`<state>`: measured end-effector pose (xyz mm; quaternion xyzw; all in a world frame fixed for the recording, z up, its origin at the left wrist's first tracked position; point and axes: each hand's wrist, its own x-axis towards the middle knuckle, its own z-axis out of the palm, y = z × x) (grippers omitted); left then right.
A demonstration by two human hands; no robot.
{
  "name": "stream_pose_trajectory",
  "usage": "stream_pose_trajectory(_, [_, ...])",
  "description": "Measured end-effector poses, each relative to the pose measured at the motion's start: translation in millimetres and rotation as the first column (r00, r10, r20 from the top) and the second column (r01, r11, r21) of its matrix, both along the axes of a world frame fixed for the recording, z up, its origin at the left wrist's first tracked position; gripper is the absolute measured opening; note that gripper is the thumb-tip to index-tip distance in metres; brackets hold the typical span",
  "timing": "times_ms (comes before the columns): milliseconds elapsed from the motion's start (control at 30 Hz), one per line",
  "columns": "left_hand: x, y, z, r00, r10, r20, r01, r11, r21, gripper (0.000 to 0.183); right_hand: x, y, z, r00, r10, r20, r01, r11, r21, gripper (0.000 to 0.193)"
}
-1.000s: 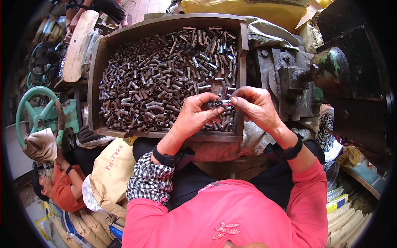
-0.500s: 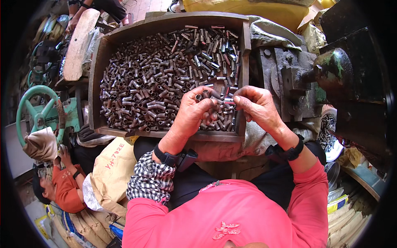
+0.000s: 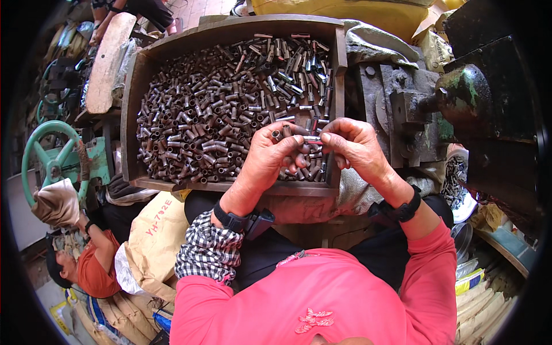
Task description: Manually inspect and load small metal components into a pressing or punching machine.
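Over the past second, the short dark tubes in the left hand have shifted back toward its forefinger. From my remote seat, the head view shows that hand half curled around them, thumb tip at one end of a silvery tube. The right hand pinches the other end, its remaining fingers folded (tight work). Both hover over the wooden tray, heaped with loose tubes.
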<state>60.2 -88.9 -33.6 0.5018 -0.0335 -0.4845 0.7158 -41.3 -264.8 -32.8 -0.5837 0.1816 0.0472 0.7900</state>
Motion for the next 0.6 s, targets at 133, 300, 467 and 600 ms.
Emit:
stream_pose_trajectory(133, [-2,-1,2,0.999,-0.039,0.019,0.039,0.999,0.016,0.019,0,0,0,1.000,-0.006,-0.018,0.007,0.997,0.075,0.016])
stream_pose_trajectory(300, [1,3,11,0.954,-0.297,0.048,0.295,0.955,0.042,0.014,-1,-11,1,0.978,0.149,-0.146,-0.087,0.927,0.364,0.011])
stream_pose_trajectory(467, [-5,-2,10,0.944,-0.285,0.166,0.263,0.954,0.146,0.016,-5,-8,-7,0.990,0.123,-0.074,-0.091,0.936,0.339,0.012])
stream_pose_trajectory(600, [-4,-4,6,0.969,-0.228,0.091,0.216,0.968,0.126,0.015,-7,-5,-10,0.996,0.030,0.085,-0.039,0.994,0.104,0.011])
